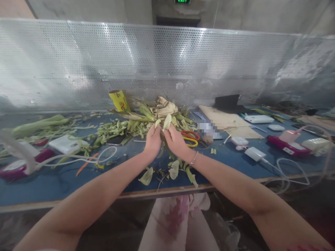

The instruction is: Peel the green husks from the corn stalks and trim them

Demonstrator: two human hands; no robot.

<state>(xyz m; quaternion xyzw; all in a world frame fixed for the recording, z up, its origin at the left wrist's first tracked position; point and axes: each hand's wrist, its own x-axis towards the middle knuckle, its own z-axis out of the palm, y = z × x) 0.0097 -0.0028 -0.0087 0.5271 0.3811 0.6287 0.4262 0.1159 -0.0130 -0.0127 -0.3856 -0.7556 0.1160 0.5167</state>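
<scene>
My left hand (153, 141) and my right hand (178, 141) meet above the table's middle, fingers pinched. A pale green husk leaf (167, 121) sticks up from my right fingertips. Another small husk piece (157, 122) shows at my left fingertips. Whether both belong to one stem between the hands is unclear. Just behind lies a heap of green and dry husks (146, 115), with short cut green pieces (115, 129) to its left. Loose husk leaves (147, 176) are scattered in front of my hands. Beside my right hand are red (192, 135) and yellow loop handles, like scissors.
A yellow cup (119, 101) stands behind the heap against a perforated metal screen (167, 62). Cardboard (222, 118) lies right of the heap. Chargers, cables and a purple power strip (288, 145) occupy the right; a white box (68, 143) and another strip are left.
</scene>
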